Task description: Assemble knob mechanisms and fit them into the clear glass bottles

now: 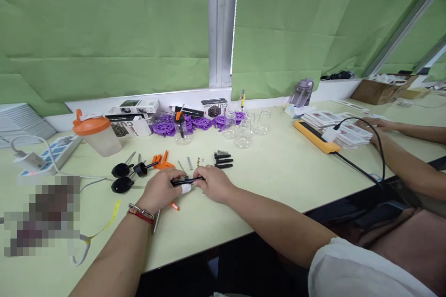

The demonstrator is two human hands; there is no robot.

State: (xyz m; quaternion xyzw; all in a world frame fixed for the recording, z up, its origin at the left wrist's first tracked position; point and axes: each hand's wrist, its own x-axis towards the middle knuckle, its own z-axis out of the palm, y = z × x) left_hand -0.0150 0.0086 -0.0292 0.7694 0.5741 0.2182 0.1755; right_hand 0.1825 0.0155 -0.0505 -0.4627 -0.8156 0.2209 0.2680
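Hands meet at the near middle of the pale yellow tabletop [278, 171], and between them we see a thin black rod-shaped tool [191, 179] held level just above the surface. The left hand [160, 190], with a red and silver bracelet [140, 213] at its wrist, pinches the left part of the tool between thumb and fingers, and one fingertip is wrapped in white tape [186, 189]. The right hand [214, 183] curls its fingers, pressed together, over the tool's right end. We cannot tell how its thumb lies. Just beyond the hands we find a row of short black screwdriver bits [223, 160], a few small metal pins [190, 163] and a cluster of orange plastic pieces [162, 162]. To the left of those lie three black round knobs on metal stems [121, 170]. Farther back stand clear glass jars [243, 131] in front of purple plastic gear-shaped parts [200, 123], with a frosted shaker cup with an orange lid [95, 135] to the far left and a white power strip [52, 155] beside it. Well apart on the right, another person's hand [379, 125] rests on stacks of white printed cards [331, 119], near a long flat yellow bar [313, 137].
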